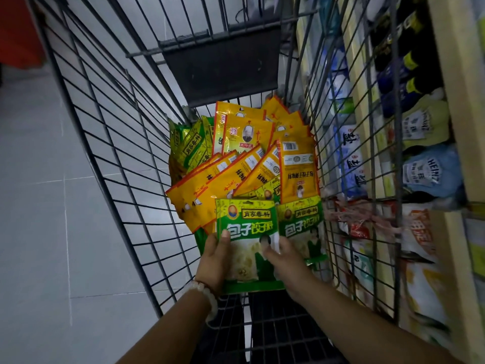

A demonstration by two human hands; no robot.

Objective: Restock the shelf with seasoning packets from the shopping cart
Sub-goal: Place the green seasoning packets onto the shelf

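A green seasoning packet (246,222) with a pale window is held up inside the wire shopping cart (110,132). My left hand (214,261) grips its left edge, thumb on the front. My right hand (284,258) pinches its right side near the middle. A second green packet (301,227) lies just to the right. Behind them several yellow-orange packets (244,169) are fanned out, and more green ones (189,145) are piled at the back left.
The shelf (451,106) rises close on the right, seen through the cart's mesh, stocked with Heinz pouches (425,169), dark bottles and other bags. The dark child-seat flap (223,61) closes the cart's far end. Grey tiled floor (39,206) lies left.
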